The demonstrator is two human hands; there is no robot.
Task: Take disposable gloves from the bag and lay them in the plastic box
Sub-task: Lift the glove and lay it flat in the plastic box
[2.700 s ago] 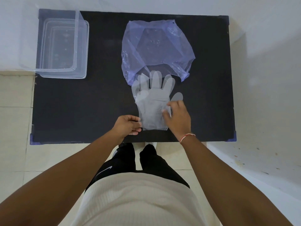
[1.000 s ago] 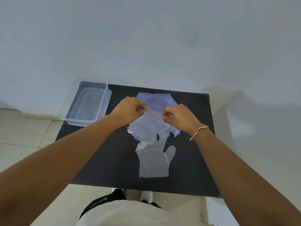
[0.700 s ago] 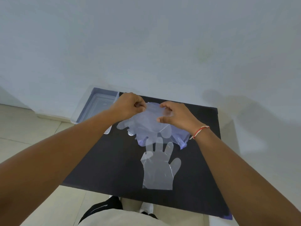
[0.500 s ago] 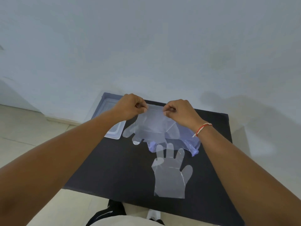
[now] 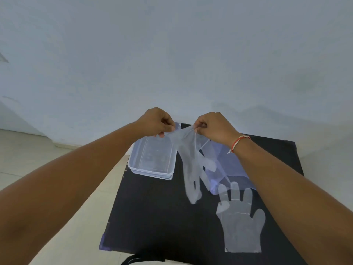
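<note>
A clear disposable glove (image 5: 190,167) hangs in the air above the black table, fingers down. My left hand (image 5: 157,122) and my right hand (image 5: 214,127) each pinch its cuff at the top. A second clear glove (image 5: 240,220) lies flat on the table, near its front right. The bluish plastic bag (image 5: 229,165) lies behind that glove, partly hidden by my right forearm. The clear plastic box (image 5: 152,159) stands at the table's far left corner, just left of the hanging glove, with nothing visible inside.
The black table (image 5: 152,217) stands against a pale wall (image 5: 172,54). Tiled floor (image 5: 28,159) lies to the left. My own body and dark trousers show at the bottom edge.
Both hands lifted a second glove off the bag and carried it left toward the box. The view swung left, so the flat glove and the bag now sit further right.
</note>
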